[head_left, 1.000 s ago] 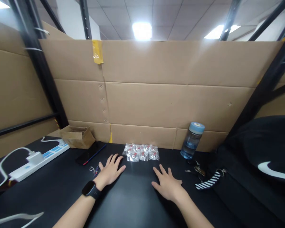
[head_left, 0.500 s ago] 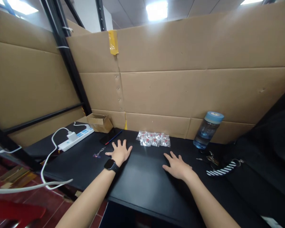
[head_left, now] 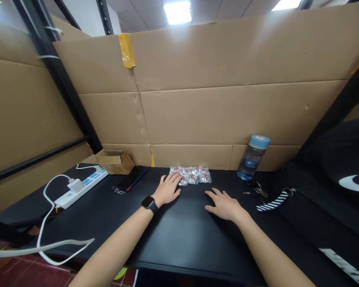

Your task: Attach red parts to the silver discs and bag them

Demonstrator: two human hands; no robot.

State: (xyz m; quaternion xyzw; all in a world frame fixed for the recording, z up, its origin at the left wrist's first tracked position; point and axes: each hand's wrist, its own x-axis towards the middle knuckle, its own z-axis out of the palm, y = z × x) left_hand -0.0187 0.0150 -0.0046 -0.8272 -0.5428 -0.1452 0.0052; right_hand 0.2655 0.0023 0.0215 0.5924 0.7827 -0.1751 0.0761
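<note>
My left hand (head_left: pixel 166 189), a dark smartwatch (head_left: pixel 149 204) on its wrist, reaches to the left end of a group of small clear packets (head_left: pixel 193 175). Each packet holds a round silvery piece with red on it. The fingers are stretched out and overlap the nearest packets; whether they touch them I cannot tell. My right hand (head_left: pixel 224 204) rests with spread fingers on the black table (head_left: pixel 173 239), just in front of the packets' right side, holding nothing. A small keychain (head_left: pixel 119 190) lies against the left edge of a dark phone (head_left: pixel 130 179).
A blue-and-red pen (head_left: pixel 137 179) lies along the phone. Behind stands an open cardboard box (head_left: pixel 115 161). A white power strip (head_left: pixel 80 189) with cables is at left. On the right are a blue-lidded bottle (head_left: pixel 253 157), keys (head_left: pixel 261 192), a striped strap (head_left: pixel 272 202) and a black bag (head_left: pixel 323 191).
My left hand has moved right and forward to the packets. The keychain now lies closer to the phone. My right hand stays nearly in place, while the view has shifted slightly.
</note>
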